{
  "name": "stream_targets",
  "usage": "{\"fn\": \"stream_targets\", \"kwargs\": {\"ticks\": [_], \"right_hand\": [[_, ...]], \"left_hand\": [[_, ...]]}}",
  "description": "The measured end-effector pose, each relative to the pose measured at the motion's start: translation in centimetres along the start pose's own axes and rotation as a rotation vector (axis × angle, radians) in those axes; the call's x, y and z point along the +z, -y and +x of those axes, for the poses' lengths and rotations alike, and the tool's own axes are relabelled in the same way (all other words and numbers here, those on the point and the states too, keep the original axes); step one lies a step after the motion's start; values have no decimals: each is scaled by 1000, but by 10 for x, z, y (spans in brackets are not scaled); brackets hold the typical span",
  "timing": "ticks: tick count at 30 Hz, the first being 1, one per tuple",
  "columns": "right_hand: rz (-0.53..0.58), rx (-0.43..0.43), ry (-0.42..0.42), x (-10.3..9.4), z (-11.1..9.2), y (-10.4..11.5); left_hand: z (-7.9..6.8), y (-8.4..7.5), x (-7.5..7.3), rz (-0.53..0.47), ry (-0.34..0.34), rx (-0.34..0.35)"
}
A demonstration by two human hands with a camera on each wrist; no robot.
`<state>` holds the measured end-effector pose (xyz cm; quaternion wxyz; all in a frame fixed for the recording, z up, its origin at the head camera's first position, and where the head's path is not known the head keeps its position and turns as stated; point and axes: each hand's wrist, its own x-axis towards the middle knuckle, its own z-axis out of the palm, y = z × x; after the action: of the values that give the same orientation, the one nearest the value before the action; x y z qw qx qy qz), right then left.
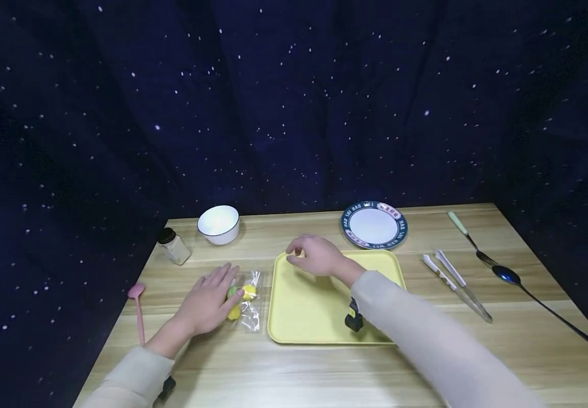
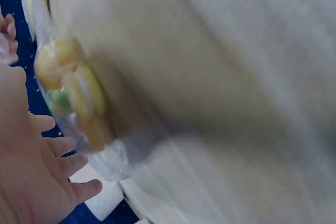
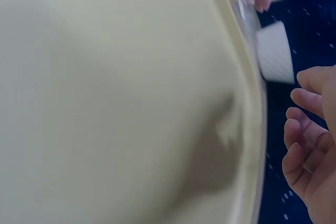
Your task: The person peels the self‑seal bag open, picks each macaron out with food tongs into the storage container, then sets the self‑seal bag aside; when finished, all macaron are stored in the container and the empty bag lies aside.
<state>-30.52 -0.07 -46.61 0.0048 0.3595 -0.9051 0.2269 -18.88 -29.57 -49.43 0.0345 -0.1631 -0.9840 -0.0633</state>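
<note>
the person wears long, plain, pale sleeves. the left sleeve is light grey-beige and ends at the wrist in a broad, smooth cuff. the right sleeve is much the same, with a faint pinkish cast along the forearm. a small, blocky black device with a yellow mark sits at the right wrist; a dark, partly hidden piece shows under the left cuff. both hands are bare.
</note>
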Motion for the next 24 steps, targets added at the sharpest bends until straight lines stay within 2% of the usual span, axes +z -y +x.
{"fn": "stream_targets", "kwargs": {"ticks": [6,11,19,24], "right_hand": [[81,13,44,27,16,17],[45,10,65,42,27,28],[-3,45,150,50,39,47],[31,60,172,52,43,52]], "left_hand": [[-3,2,8,29,26,24],[-5,5,11,30,47,16],[-10,3,10,46,30,9],[-14,-1,9,40,21,2]]}}
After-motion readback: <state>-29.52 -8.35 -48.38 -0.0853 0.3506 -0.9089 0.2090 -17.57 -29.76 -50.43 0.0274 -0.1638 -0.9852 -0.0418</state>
